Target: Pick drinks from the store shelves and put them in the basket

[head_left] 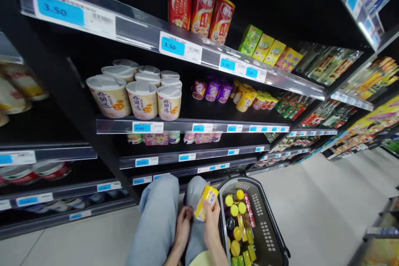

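My right hand (211, 220) is wrapped around a yellow porridge can (202, 208), which it holds tilted above my knee. Close by on the left, my left hand (183, 221) rests between my knees with its fingers curled in, and I see nothing in it. A dark shopping basket (268, 220) stands on the floor at my right, just beside the right hand. Inside it lie several yellow-lidded containers (234, 210), a black-lidded one (230, 223), a red package (249, 210) and several small green and yellow boxes (246, 256).
Ahead, the middle shelf (230, 112) carries white tubs (141, 99), purple cans (212, 90) and yellow cans (245, 100). Red cans (202, 8) and small drink boxes (268, 48) stand on the shelf above. Lower shelves reach down near my knees. Tiled floor (311, 216) extends to the right.
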The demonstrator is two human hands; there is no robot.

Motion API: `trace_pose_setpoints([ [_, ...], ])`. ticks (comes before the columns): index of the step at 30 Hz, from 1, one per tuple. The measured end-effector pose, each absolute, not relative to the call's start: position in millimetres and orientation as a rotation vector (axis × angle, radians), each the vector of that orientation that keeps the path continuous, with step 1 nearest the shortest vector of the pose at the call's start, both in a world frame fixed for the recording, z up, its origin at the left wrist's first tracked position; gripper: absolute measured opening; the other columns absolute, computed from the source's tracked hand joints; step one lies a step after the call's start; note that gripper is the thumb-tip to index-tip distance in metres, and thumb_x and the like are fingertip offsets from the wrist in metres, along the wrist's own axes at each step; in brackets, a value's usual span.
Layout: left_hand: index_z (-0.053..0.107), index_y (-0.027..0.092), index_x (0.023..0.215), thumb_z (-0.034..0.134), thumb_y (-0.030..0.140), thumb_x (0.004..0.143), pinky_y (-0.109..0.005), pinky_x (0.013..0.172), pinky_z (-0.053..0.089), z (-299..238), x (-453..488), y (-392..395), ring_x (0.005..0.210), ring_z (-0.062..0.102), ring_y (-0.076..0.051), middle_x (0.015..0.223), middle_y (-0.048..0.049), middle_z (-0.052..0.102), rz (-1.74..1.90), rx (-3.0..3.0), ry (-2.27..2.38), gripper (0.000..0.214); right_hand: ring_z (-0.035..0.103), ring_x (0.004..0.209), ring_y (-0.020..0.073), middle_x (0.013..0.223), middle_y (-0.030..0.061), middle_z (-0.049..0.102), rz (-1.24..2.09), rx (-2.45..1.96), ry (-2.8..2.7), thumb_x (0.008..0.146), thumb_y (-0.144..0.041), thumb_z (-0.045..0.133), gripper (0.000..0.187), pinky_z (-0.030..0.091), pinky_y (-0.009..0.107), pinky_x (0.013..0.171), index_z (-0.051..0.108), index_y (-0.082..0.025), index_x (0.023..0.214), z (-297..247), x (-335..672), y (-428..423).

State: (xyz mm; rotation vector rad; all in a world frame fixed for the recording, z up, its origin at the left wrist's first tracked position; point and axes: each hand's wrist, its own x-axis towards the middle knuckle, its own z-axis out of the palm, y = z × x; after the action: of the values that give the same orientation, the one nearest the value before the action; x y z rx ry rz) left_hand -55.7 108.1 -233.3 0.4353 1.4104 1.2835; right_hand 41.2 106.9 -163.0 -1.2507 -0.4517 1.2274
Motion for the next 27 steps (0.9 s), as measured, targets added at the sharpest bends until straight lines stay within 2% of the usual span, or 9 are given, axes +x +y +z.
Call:
trace_pose_setpoints([
  [3, 0.078, 0.023, 0.097, 0.089, 0.054, 0.061, -0.043, 0.095, 0.064, -214.9, -51.7, 107.0, 0.105, 0.078, -0.035, 0.101, -0.0081, 0.082, 1.317, 0.276, 1.130, 0.048, 0.084, 0.102, 0.0334, 0.115, 0.0127, 0.085, 1.234, -1.284, -0.457, 0.068, -0.054, 0.096, 0.070, 0.069, 0.043, 0.091, 0.072, -0.020, 0.123, -175.9, 43.6, 97.6],
  [5, 0.082, 0.022, 0.110, 0.090, 0.053, 0.066, -0.046, 0.106, 0.063, -200.0, -49.5, 106.9, 0.122, 0.077, -0.038, 0.119, -0.0122, 0.084, 1.296, 0.146, 0.938, 0.054, 0.084, 0.106, 0.0335, 0.118, 0.0139, 0.085, 1.224, -1.289, -0.505, 0.070, -0.055, 0.094, 0.070, 0.069, 0.042, 0.093, 0.072, -0.018, 0.125, -180.6, 43.7, 98.8],
  [9, 0.084, 0.020, 0.116, 0.091, 0.050, 0.073, -0.050, 0.124, 0.056, -182.5, -46.2, 106.1, 0.147, 0.067, -0.042, 0.139, -0.0151, 0.081, 1.232, 0.073, 0.795, 0.053, 0.083, 0.102, 0.0321, 0.112, 0.0122, 0.085, 1.147, -1.338, -0.616, 0.071, -0.053, 0.091, 0.064, 0.068, 0.039, 0.090, 0.073, -0.017, 0.121, -179.8, 40.7, 105.2],
  [13, 0.082, 0.019, 0.122, 0.094, 0.042, 0.069, -0.051, 0.127, 0.055, -186.8, -42.3, 105.9, 0.151, 0.064, -0.044, 0.140, -0.0153, 0.081, 1.231, 0.072, 0.862, 0.059, 0.083, 0.097, 0.0298, 0.108, 0.0103, 0.086, 1.066, -1.392, -0.757, 0.074, -0.053, 0.090, 0.057, 0.067, 0.037, 0.089, 0.074, -0.018, 0.116, -173.5, 40.1, 105.1],
  [19, 0.079, 0.020, 0.119, 0.086, 0.035, 0.074, -0.051, 0.123, 0.059, -196.0, -37.9, 107.4, 0.145, 0.070, -0.041, 0.136, -0.0161, 0.082, 1.275, 0.015, 0.961, 0.048, 0.083, 0.090, 0.0281, 0.101, 0.0081, 0.087, 1.024, -1.445, -0.912, 0.080, -0.055, 0.088, 0.052, 0.067, 0.035, 0.081, 0.076, -0.019, 0.115, -168.9, 39.1, 102.3],
  [23, 0.080, 0.020, 0.114, 0.088, 0.039, 0.074, -0.049, 0.117, 0.064, -193.1, -36.6, 106.5, 0.137, 0.075, -0.041, 0.131, -0.0139, 0.084, 1.327, 0.029, 0.963, 0.044, 0.083, 0.096, 0.0292, 0.104, 0.0084, 0.087, 1.057, -1.425, -0.943, 0.086, -0.060, 0.083, 0.049, 0.068, 0.038, 0.085, 0.078, -0.021, 0.115, -165.6, 39.4, 102.5],
  [27, 0.080, 0.020, 0.111, 0.083, 0.037, 0.079, -0.047, 0.106, 0.069, -197.0, -36.3, 107.0, 0.128, 0.080, -0.040, 0.126, -0.0136, 0.085, 1.260, -0.069, 0.974, 0.037, 0.084, 0.104, 0.0307, 0.113, 0.0107, 0.087, 1.061, -1.451, -0.958, 0.087, -0.067, 0.082, 0.057, 0.066, 0.038, 0.092, 0.080, -0.020, 0.119, -165.3, 45.2, 101.9],
])
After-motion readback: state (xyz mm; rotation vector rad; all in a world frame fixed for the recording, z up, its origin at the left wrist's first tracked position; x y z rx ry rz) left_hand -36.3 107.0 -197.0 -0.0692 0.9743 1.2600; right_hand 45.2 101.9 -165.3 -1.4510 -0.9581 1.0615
